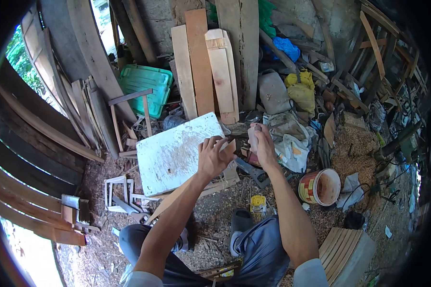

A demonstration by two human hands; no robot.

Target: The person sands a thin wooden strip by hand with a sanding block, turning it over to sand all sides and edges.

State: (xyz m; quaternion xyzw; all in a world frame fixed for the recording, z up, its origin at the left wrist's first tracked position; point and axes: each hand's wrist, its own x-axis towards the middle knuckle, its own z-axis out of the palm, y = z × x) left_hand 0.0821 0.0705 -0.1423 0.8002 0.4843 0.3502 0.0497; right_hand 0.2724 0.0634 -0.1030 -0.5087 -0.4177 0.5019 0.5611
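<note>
My left hand [211, 158] is raised over the right edge of a worn white board [177, 155]. Its fingers are closed around a small, thin piece of pale wood [228, 150]. A short distance to the right, my right hand [265, 147] grips a pinkish-grey block [253, 139], with the thumb and fingers wrapped about it. What the block is made of cannot be made out. The two hands are apart. Below them lies a grey tool [255, 173], partly hidden by my right forearm.
Small white wooden frames [119, 191] and a handsaw [127, 206] lie left of the board. A paint bucket [321, 187] stands at right, near stacked slats [340, 248]. A yellow object [258, 204] sits between my feet. Planks [199, 62] lean at the back beside a green lid [144, 88].
</note>
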